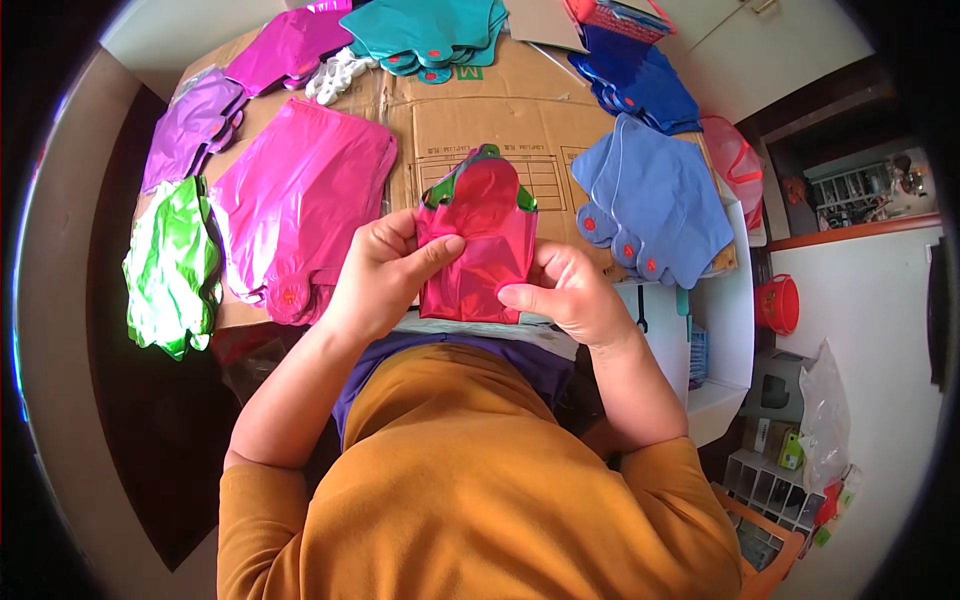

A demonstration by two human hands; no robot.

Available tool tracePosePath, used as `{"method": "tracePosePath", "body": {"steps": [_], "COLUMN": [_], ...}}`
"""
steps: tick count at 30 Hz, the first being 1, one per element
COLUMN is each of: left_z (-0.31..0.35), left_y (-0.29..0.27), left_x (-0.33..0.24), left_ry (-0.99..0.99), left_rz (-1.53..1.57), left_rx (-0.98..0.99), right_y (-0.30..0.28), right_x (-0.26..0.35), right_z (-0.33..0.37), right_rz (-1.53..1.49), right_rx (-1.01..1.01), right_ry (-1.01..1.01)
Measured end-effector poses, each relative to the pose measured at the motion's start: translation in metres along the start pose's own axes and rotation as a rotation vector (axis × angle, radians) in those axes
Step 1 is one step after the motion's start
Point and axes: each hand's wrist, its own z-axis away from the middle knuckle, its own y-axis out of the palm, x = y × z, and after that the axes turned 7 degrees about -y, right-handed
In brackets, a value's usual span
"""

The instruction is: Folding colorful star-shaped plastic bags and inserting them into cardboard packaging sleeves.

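Your left hand [385, 275] and right hand [560, 295] both pinch the red foil balloon [480, 250], which lies flat between them with a green one [485, 160] peeking out behind its top. Its long axis runs away from you, rounded end far from your fingertips, neck end by your palms. Left thumb presses across its left edge; right thumb and forefinger close on its lower right edge. Both hands sit equally near.

**Both my hands up front, pinching**

My left hand [378, 275] is curled, thumb stretched out toward my right hand [565, 295]. That one's thumb and forefinger are pressed together. Forearms angle inward from below, orange sleeves pushed above my elbows.
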Motion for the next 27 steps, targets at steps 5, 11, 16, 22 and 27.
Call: {"method": "tracePosePath", "body": {"steps": [5, 11, 16, 22, 27], "left_z": [0.006, 0.007, 0.013, 0.014, 0.017], "left_y": [-0.001, -0.003, -0.005, -0.007, -0.001], "left_x": [0.001, -0.009, -0.015, -0.023, -0.033], "left_ry": [0.026, -0.061, -0.025, -0.128, -0.001], "left_rz": [-0.170, -0.176, -0.261, -0.254, -0.219], "left_rx": [0.029, 0.072, 0.086, 0.158, 0.214], "right_y": [-0.003, 0.002, 0.005, -0.002, -0.004], "right_x": [-0.003, -0.013, -0.006, -0.007, 0.001], "right_z": [-0.003, -0.001, 0.002, 0.006, 0.008], "right_rz": [-0.056, 0.104, 0.015, 0.000, -0.046], "right_rx": [-0.069, -0.183, -0.137, -0.053, -0.039], "right_ry": [-0.081, -0.148, -0.135, -0.116, -0.182]}}
